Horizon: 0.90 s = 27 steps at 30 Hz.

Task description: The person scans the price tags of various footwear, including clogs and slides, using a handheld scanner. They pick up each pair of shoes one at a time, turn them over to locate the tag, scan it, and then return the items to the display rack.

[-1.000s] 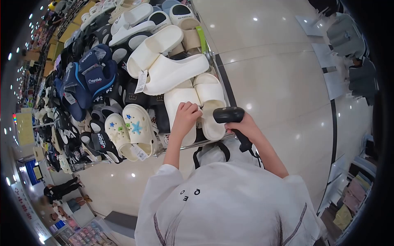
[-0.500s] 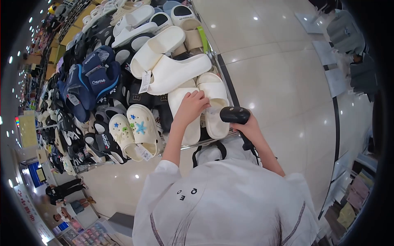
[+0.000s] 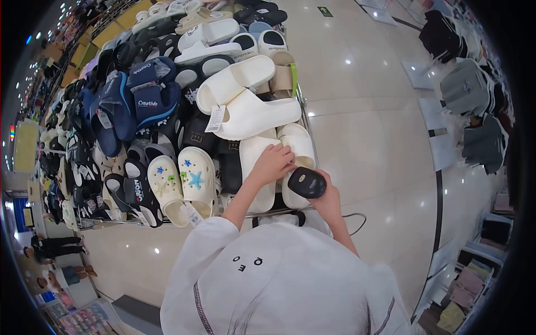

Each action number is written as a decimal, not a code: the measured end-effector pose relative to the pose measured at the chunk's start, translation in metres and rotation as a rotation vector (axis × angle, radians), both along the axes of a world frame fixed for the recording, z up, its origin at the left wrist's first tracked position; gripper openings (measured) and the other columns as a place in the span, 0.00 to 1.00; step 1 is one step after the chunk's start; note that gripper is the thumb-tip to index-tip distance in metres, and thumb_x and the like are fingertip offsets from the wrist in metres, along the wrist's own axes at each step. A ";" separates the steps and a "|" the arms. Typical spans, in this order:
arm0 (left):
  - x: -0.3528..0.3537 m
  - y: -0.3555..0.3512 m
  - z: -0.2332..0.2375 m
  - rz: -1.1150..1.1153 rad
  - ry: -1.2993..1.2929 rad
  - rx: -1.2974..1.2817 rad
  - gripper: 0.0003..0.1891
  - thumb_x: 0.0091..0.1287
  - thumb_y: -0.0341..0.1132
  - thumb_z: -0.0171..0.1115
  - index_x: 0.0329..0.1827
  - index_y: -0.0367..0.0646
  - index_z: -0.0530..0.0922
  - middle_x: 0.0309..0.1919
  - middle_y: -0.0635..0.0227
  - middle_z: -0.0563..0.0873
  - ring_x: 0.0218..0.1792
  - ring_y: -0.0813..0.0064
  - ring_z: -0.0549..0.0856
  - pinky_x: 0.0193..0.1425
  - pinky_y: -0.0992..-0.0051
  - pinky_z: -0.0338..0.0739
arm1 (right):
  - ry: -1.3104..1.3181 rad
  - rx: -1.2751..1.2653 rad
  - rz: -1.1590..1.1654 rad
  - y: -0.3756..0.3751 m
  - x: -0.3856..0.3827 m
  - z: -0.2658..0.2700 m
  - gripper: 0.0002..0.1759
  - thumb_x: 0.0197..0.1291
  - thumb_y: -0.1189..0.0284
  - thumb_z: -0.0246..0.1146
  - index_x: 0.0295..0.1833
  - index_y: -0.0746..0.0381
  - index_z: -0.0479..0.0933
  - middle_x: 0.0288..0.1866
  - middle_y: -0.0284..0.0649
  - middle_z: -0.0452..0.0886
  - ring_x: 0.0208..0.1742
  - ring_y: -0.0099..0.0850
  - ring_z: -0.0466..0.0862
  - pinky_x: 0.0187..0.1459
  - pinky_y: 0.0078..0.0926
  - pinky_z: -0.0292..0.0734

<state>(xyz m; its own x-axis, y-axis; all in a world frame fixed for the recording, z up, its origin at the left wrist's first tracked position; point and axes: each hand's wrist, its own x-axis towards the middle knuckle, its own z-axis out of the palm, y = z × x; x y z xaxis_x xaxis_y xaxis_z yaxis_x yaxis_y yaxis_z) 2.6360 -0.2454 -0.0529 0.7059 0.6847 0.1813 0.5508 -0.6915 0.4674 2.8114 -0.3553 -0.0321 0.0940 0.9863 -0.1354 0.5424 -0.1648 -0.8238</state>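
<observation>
My right hand (image 3: 329,196) is wrapped around a black handheld barcode scanner (image 3: 307,183), whose head sits over the toe end of a white slide sandal (image 3: 298,146). The fingers of my left hand (image 3: 272,164) are bent and drawn together over the inner edge of the neighbouring white slide (image 3: 258,152), close to the scanner. What they pinch, if anything, is hidden. Just beyond lies another pair of white slides (image 3: 251,115) with a paper tag (image 3: 216,119) hanging from it. Cream clogs (image 3: 196,177) with starfish charms stand to the left.
A metal-edged display rack (image 3: 310,125) is heaped with footwear, including navy slides (image 3: 152,101) and black slides (image 3: 137,190). Folded grey clothes (image 3: 469,84) lie along the right side. Two people (image 3: 58,248) are at the far lower left. A tiled floor (image 3: 368,139) runs alongside.
The scanner has moved left and closer to my left hand, its head now over the slide. My left hand stays at the slides. The whole view has shifted slightly.
</observation>
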 end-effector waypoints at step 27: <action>0.040 0.003 -0.002 0.719 0.045 -0.028 0.17 0.50 0.49 0.63 0.34 0.46 0.77 0.27 0.70 0.78 0.35 0.69 0.78 0.41 0.69 0.69 | 0.278 -0.031 0.030 0.003 0.171 -0.039 0.37 0.33 0.82 0.68 0.55 0.60 0.65 0.44 0.44 0.78 0.47 0.33 0.79 0.49 0.26 0.72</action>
